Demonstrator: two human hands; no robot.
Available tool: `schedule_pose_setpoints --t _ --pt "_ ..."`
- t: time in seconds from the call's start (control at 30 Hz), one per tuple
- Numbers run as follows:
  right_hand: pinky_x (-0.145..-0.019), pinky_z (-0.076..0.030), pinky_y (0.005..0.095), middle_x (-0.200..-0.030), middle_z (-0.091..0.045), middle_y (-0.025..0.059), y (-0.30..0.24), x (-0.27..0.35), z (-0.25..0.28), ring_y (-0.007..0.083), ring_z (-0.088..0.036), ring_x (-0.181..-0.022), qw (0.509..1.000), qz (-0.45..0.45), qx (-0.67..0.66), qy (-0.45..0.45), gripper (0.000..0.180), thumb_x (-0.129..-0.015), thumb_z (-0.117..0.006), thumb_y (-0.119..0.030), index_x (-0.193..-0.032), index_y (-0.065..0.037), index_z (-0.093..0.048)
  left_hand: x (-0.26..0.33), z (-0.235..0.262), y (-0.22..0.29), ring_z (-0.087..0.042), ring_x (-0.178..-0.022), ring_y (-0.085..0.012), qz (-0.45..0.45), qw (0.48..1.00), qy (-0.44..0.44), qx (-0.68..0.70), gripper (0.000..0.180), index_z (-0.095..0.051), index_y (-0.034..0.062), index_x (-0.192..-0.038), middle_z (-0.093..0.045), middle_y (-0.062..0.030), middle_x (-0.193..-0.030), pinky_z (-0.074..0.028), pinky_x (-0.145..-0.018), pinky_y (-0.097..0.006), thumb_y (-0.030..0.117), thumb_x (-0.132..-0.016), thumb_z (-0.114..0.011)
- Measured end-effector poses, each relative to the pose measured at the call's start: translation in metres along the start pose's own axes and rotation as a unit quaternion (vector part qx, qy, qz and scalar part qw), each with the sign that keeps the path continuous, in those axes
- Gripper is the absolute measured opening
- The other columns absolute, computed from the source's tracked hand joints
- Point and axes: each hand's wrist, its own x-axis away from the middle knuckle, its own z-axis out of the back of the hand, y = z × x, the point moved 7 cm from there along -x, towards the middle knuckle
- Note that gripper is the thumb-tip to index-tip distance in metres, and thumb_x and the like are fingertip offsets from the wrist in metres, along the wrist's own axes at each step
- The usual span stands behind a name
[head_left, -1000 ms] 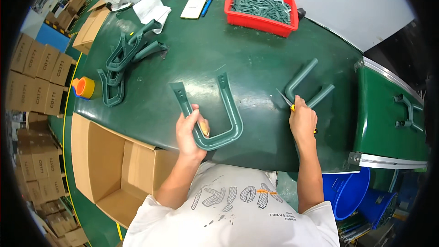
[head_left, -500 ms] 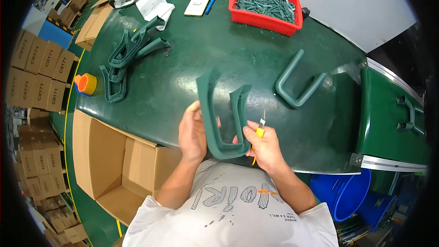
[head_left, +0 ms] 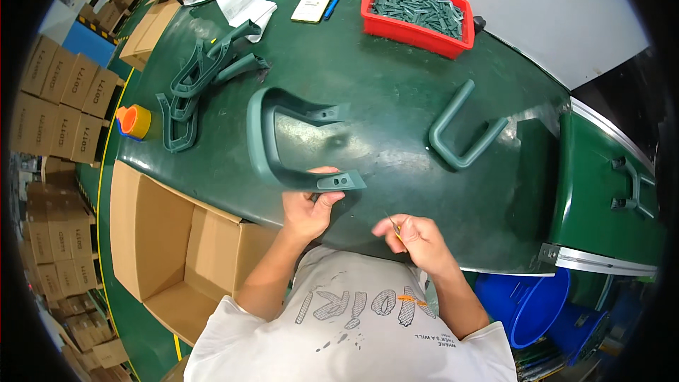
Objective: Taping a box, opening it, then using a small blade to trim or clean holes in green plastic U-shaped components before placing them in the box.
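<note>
My left hand [head_left: 306, 216] grips one arm of a green plastic U-shaped handle [head_left: 263, 145]. The handle is held above the table, its curved side to the left and its two ends pointing right; small holes show in the ends. To the right, apart from the handle, my right hand [head_left: 419, 242] is closed on a yellow utility knife [head_left: 398, 233], mostly hidden by the fingers, its thin blade pointing up. Another green U-shaped handle [head_left: 440, 138] lies on the table at right. Several more green handles [head_left: 191, 81] are piled at the far left.
A red bin [head_left: 417, 41] of small green pieces stands at the back, near a phone [head_left: 308, 10], a blue pen [head_left: 332, 6] and white paper [head_left: 244, 6]. Tape rolls [head_left: 136, 122] sit at the left edge. An open cardboard box [head_left: 152, 240] stands near left; blue bins [head_left: 520, 311] near right.
The handle has swung from ends pointing away to ends pointing right, and moved left and farther off. My right hand has let go of it, keeping the knife.
</note>
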Motion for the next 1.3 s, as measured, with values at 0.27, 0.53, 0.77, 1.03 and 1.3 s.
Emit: schedule_pose_setpoints --t 0.27,0.53,0.77,1.03,1.3 --pt "-0.056 -0.045 0.0303 -0.075 -0.058 0.0066 -0.051 0.015 0.003 0.0203 -0.056 -0.063 0.902 0.201 0.356 0.139 0.02 -0.088 -0.06 -0.019 -0.097 -0.001 -0.063 0.004 -0.005 0.025 -0.06 -0.071 -0.0123 0.04 0.996 -0.063 0.039 0.031 -0.06 -0.0026 -0.1 -0.065 -0.0073 -0.086 -0.048 -0.062 -0.023 0.018 -0.082 -0.072" --pt "-0.048 -0.041 0.0321 -0.064 -0.049 0.0042 -0.065 0.01 -0.003 0.0196 -0.052 -0.056 0.793 0.236 0.524 0.2 0.018 -0.079 -0.069 -0.019 -0.092 -0.007 -0.069 0.004 -0.007 0.037 -0.06 -0.077 -0.0179 0.01 0.99 -0.126 -0.068 0.033 -0.059 -0.0036 -0.1 -0.064 -0.0115 -0.087 -0.048 -0.069 -0.029 0.019 -0.08 -0.073" --pt "-0.048 -0.041 0.0312 -0.062 -0.052 0.0056 -0.067 0.012 -0.002 0.0203 -0.052 -0.055 0.796 0.237 0.515 0.213 0.015 -0.077 -0.07 -0.018 -0.084 -0.004 -0.069 0.005 -0.009 0.039 -0.059 -0.077 -0.0173 0.022 0.992 -0.117 -0.038 0.031 -0.061 -0.004 -0.097 -0.064 -0.0109 -0.087 -0.048 -0.068 -0.029 0.019 -0.08 -0.073" --pt "-0.046 -0.039 0.0307 -0.061 -0.05 0.0052 -0.071 0.012 -0.003 0.0195 -0.05 -0.053 0.777 0.265 0.525 0.225 0.015 -0.074 -0.072 -0.015 -0.084 -0.003 -0.069 0.003 -0.008 0.031 -0.057 -0.062 -0.009 0.036 0.991 -0.123 -0.04 0.031 -0.062 -0.0035 -0.094 -0.064 -0.0054 -0.077 -0.043 -0.053 -0.022 0.021 -0.08 -0.074" --pt "-0.046 -0.04 0.0296 -0.064 -0.051 0.0044 -0.065 0.01 0.007 0.018 -0.051 -0.055 0.806 0.265 0.484 0.215 0.014 -0.075 -0.072 -0.016 -0.084 -0.006 -0.069 0.01 -0.01 0.023 -0.057 -0.069 -0.0113 0.091 0.986 -0.137 0.011 0.035 -0.061 -0.0034 -0.096 -0.064 -0.0084 -0.084 -0.045 -0.059 -0.024 0.022 -0.077 -0.076"
